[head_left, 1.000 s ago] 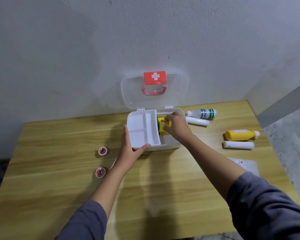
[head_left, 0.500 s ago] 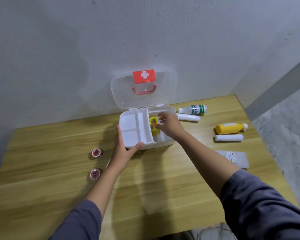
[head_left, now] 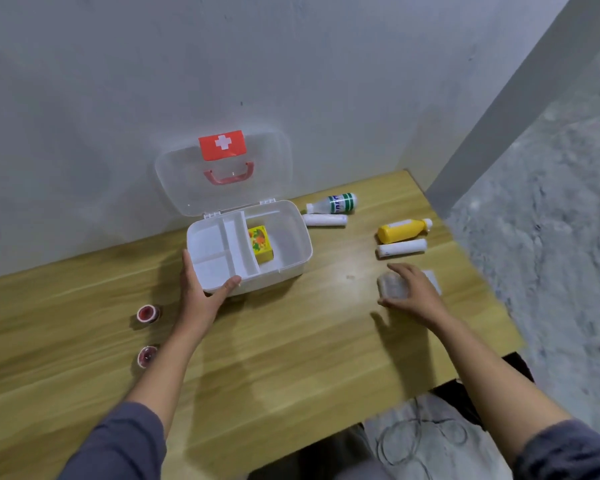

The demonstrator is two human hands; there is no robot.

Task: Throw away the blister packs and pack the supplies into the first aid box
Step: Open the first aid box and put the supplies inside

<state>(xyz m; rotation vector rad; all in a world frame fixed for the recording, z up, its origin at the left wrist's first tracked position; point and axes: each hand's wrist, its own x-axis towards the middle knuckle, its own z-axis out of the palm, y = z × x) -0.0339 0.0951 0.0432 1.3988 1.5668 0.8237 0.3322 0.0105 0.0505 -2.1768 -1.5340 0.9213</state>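
Note:
The white first aid box [head_left: 302, 237] stands open on the wooden table [head_left: 291, 348], its clear lid [head_left: 267, 174] leaning back against the wall. A small yellow carton [head_left: 261, 243] lies in the box's large right compartment. My left hand [head_left: 201, 296] grips the box's front left corner. Right of the box, my right hand [head_left: 416, 296] closes thumb and fingers around a translucent packet [head_left: 392, 287] on the table; the hand is blurred.
A yellow bottle [head_left: 400, 230] and a white roll [head_left: 400, 248] lie beyond my right hand. A white-green bottle [head_left: 335, 203] and another white roll [head_left: 326, 220] lie by the box's far right corner. Two small red pots [head_left: 148, 313] sit left. The table's right edge is close.
My right hand let go of the yellow carton in the box, came out and moved right to the packet. The left hand stayed on the box.

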